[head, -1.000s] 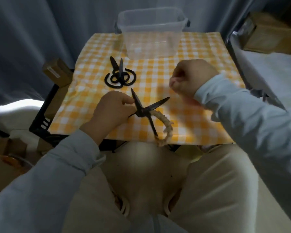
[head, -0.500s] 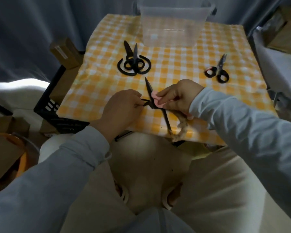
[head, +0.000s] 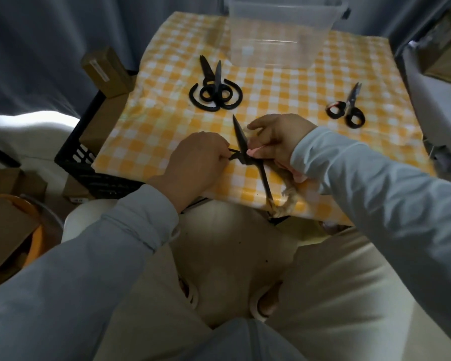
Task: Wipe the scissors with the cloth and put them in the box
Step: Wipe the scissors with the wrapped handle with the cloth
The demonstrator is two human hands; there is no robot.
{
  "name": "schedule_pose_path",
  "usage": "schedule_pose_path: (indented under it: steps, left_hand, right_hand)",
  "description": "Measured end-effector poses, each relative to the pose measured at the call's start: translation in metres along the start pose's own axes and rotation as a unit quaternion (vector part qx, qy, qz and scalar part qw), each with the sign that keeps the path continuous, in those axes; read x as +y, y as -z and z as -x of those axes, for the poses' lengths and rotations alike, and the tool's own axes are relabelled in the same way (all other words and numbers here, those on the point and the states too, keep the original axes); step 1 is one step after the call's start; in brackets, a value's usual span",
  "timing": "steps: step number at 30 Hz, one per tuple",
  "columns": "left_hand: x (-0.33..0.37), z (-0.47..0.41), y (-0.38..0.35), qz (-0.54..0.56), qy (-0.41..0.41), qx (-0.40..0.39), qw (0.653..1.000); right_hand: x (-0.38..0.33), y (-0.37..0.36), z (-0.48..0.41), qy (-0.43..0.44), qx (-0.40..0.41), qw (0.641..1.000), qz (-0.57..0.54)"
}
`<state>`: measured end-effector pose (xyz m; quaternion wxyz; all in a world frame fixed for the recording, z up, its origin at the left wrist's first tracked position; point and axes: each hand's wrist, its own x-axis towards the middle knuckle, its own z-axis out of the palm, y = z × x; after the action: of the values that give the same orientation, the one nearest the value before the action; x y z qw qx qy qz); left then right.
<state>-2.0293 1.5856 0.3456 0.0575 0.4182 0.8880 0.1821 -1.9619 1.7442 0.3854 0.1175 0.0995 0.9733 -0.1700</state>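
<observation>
1. Gripping the scissors [head: 238, 134] with both hands, lower centre of the frame, over the near edge of the bench [head: 167, 121], which has a yellow-and-white checked cover.
2. Left hand [head: 195, 162]: fingers curled, pinching a dark part of the scissors just left of the pivot. Can't tell which part.
3. Right hand [head: 279, 138]: grasping the pink cloth [head: 254, 151], with thumb and fingers pressing it against the blade right by the pivot. More pink shows under the wrist.
4. Scissors are black. One blade points up-frame and slightly left, its tip clear of both hands. A long handle arm runs down-right to the bench edge, where a pale rope-wrapped loop [head: 288, 200] overhangs.
5. Clear box [head: 279, 35]: top centre, upright on the far side of the bench, rim partly cut off by the frame. Well apart from the held scissors.
6. Two black scissors [head: 215, 92] lie stacked between the box and the hands, slightly left, blades up-frame. The smaller pair sits on a larger one with open hooked handles.
7. Small scissors [head: 346, 110]: right of centre, flat on the bench, blades up-frame, near the right hand but not touching it. One ring has a red edge.
8. A cardboard carton [head: 104, 66] is at upper left, with a black crate [head: 89, 162] below it, beside the bench.
</observation>
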Motion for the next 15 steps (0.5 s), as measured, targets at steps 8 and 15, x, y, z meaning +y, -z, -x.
schedule_pose_path:
  steps: [8, 15]
  left_hand:
    - [-0.001, -0.003, -0.006, 0.01, -0.01, 0.008, 1.0]
    - [-0.003, -0.006, -0.015, -0.002, 0.012, 0.037, 0.999]
  right_hand:
    - [-0.013, -0.003, -0.01, 0.001, 0.028, 0.996, 0.081]
    - [-0.007, -0.002, -0.001, 0.037, -0.042, 0.978, 0.2]
